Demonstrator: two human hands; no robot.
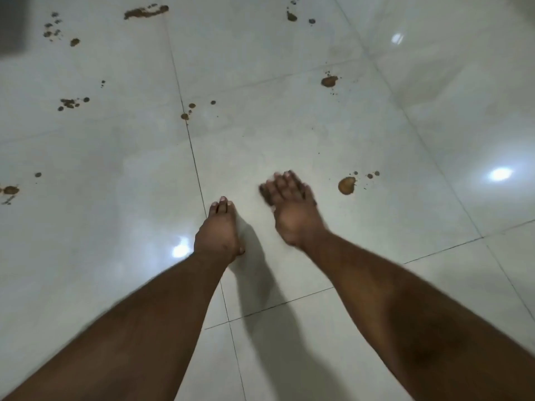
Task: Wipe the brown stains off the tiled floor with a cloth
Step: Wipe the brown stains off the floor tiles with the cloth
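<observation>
Both my bare arms reach out over a glossy pale tiled floor (289,134). My left hand (218,231) is held edge-on with straight fingers and holds nothing. My right hand (291,204) is palm up with loosely spread fingers, blurred, also holding nothing. Brown stains dot the tiles: a round blob (346,185) just right of my right hand, another blob (329,81) farther off, small spots (188,111) by the grout line, a long smear (146,12) at the top left, and splatters (71,103) on the left. No cloth is in view.
More brown spots lie at the far left edge (10,190) and at the top (291,16). Dark grout lines (192,151) cross the floor. Bright light reflections (500,174) show on the tiles. A dark blurred shape (13,24) fills the top left corner.
</observation>
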